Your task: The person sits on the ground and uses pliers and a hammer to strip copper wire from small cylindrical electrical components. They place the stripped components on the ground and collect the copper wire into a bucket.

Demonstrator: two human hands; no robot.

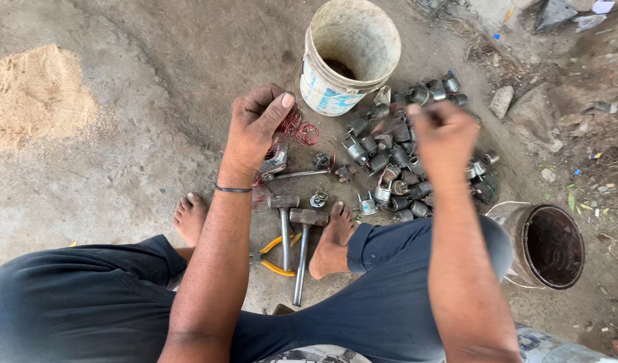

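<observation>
My left hand [255, 128] is closed around a tangle of reddish copper wire [299, 128] attached to a small metal motor part [275, 161] below the palm. My right hand [443, 134] is raised and blurred above a pile of several small grey metal motor parts [396, 161]; its fingers are curled, and what they hold cannot be made out. Two hammers [302, 228] and yellow-handled pliers [275, 259] lie on the ground between my bare feet.
A white plastic bucket [349, 60] stands beyond the pile. A dark rusty metal can [548, 245] sits at the right beside my knee. A heap of sawdust [33, 94] lies at the far left. Stones and rubble line the right edge.
</observation>
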